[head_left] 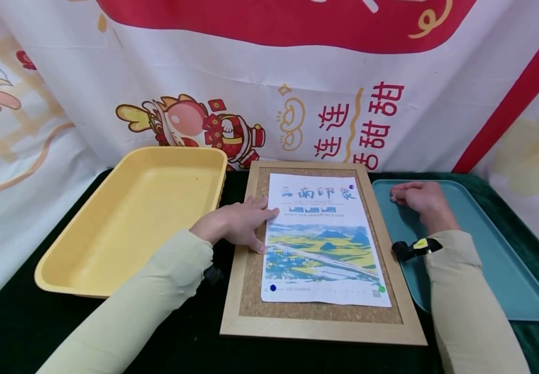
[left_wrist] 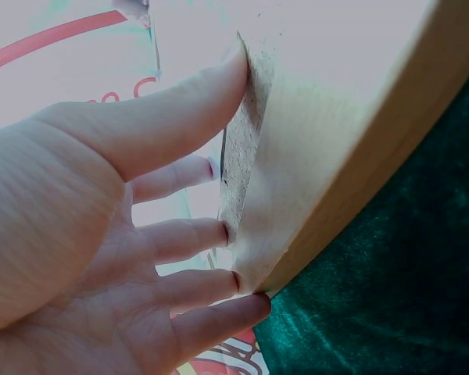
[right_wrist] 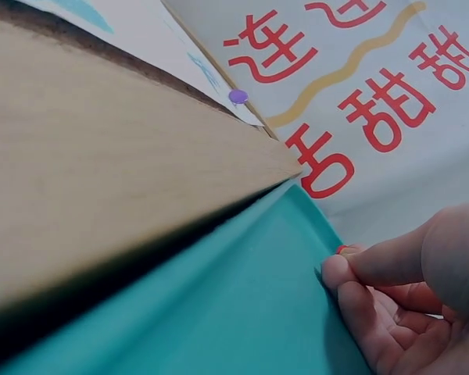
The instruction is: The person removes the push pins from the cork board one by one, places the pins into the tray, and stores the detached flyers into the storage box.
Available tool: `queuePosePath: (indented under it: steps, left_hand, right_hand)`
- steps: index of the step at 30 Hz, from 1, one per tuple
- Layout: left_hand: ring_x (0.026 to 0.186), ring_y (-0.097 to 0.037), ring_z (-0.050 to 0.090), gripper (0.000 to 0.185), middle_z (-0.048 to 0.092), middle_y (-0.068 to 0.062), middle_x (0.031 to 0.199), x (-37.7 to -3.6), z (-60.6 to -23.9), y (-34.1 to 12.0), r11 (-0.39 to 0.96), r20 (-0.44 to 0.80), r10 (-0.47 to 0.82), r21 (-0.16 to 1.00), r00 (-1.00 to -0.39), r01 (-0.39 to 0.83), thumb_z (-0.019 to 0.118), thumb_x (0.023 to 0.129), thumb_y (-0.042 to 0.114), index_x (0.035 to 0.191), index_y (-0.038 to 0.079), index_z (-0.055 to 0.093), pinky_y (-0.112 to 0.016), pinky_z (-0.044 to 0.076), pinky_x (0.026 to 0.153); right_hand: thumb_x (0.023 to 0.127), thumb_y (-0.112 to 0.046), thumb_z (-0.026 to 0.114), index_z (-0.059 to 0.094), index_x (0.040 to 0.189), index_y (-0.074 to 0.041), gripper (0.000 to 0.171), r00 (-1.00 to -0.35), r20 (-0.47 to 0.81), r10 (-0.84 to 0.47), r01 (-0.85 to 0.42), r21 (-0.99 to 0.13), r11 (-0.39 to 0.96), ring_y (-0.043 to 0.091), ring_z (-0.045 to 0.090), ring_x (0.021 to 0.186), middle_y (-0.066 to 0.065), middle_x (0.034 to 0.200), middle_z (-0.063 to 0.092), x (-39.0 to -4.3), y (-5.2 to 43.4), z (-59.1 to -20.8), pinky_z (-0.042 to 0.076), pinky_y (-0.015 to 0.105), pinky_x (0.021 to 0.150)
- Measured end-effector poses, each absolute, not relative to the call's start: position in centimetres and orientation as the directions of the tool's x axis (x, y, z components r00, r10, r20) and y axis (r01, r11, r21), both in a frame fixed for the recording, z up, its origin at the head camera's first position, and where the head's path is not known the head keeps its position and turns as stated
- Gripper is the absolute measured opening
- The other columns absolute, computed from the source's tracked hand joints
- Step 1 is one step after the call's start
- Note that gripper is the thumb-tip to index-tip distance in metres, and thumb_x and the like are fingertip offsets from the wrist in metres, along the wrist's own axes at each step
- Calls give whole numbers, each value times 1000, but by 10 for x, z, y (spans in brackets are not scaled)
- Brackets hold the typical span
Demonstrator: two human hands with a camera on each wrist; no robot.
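A wood-framed cork board (head_left: 251,270) lies in the middle of the table with a printed poster (head_left: 321,244) on it. A purple pin (head_left: 351,186) shows at the poster's top right, a blue pin (head_left: 272,287) at bottom left and a green pin (head_left: 381,289) at bottom right. My left hand (head_left: 237,223) lies flat with straight fingers on the poster's left edge and the cork. My right hand (head_left: 416,200) rests curled on the teal tray (head_left: 494,249). In the right wrist view its thumb and finger (right_wrist: 352,273) pinch a small red thing (right_wrist: 341,249), seemingly a pin.
An empty yellow tray (head_left: 134,218) sits left of the board, close to my left forearm. Dark green cloth (head_left: 17,322) covers the table. A printed red and white banner (head_left: 297,104) hangs right behind the board and trays.
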State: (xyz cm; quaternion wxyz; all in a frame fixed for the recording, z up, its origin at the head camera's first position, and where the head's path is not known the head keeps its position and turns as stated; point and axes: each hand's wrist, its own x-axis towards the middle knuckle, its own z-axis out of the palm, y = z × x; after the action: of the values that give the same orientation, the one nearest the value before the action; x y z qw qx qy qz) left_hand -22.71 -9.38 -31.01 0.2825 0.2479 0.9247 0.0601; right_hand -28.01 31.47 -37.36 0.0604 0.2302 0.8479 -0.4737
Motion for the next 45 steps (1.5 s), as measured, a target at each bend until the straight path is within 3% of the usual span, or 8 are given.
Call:
queuePosePath:
  steps: [7, 11, 14, 19, 26, 34, 45]
  left_hand:
    - [167, -40, -6, 91, -2, -10, 181, -228, -312, -93, 871, -494, 491, 252, -718, 422, 73, 100, 41, 172, 26, 20, -61, 10, 134]
    - [167, -40, -6, 92, -3, -10, 181, -228, -311, -92, 874, -498, 484, 247, -720, 418, 74, 100, 41, 172, 26, 19, -60, 9, 134]
    - [167, -40, -6, 92, -3, -10, 181, -227, -311, -92, 875, -497, 483, 245, -721, 418, 74, 100, 41, 172, 26, 19, -60, 9, 134]
    - [167, -41, -6, 92, -3, -11, 181, -228, -311, -93, 872, -498, 489, 246, -716, 424, 73, 100, 41, 172, 25, 19, -60, 9, 134]
    - [167, -41, -6, 92, -3, -11, 181, -229, -311, -94, 871, -499, 490, 237, -715, 431, 73, 100, 42, 172, 25, 18, -61, 10, 134]
    - [167, -41, -6, 92, -3, -11, 181, -230, -312, -91, 867, -489, 498, 256, -716, 428, 74, 100, 41, 172, 25, 19, -60, 9, 134]
    - [167, -40, -5, 93, -2, -10, 181, -229, -312, -92, 877, -491, 480, 238, -727, 418, 74, 99, 42, 172, 26, 20, -60, 10, 134]
  right_hand:
    - [111, -34, 58, 60, 151, -10, 47, -860, -373, 349, 502, -746, 437, 22, 63, 110, 1, 116, 72, -284, 318, -372, 42, 55, 118]
    - [110, -35, 60, 62, 149, -9, 47, -857, -376, 354, 506, -748, 430, 20, 67, 104, -10, 92, 73, -285, 317, -368, 46, 49, 113]
    - [110, -34, 59, 62, 149, -8, 47, -858, -372, 355, 503, -752, 427, 16, 69, 97, -14, 82, 71, -286, 316, -366, 48, 41, 107]
    - [110, -35, 60, 62, 149, -9, 48, -854, -374, 362, 507, -754, 417, 10, 71, 86, -16, 77, 70, -286, 316, -366, 50, 39, 106]
    - [108, -38, 61, 63, 148, -9, 49, -858, -360, 368, 498, -760, 417, 20, 66, 102, -15, 77, 70, -286, 314, -367, 45, 49, 114]
    - [107, -38, 63, 63, 148, -7, 51, -858, -354, 373, 498, -754, 428, 19, 67, 96, -15, 73, 70, -285, 317, -365, 45, 52, 115]
    - [106, -35, 63, 69, 136, -2, 45, -863, -338, 375, 492, -727, 479, 20, 67, 88, -10, 70, 70, -284, 312, -363, 46, 40, 97]
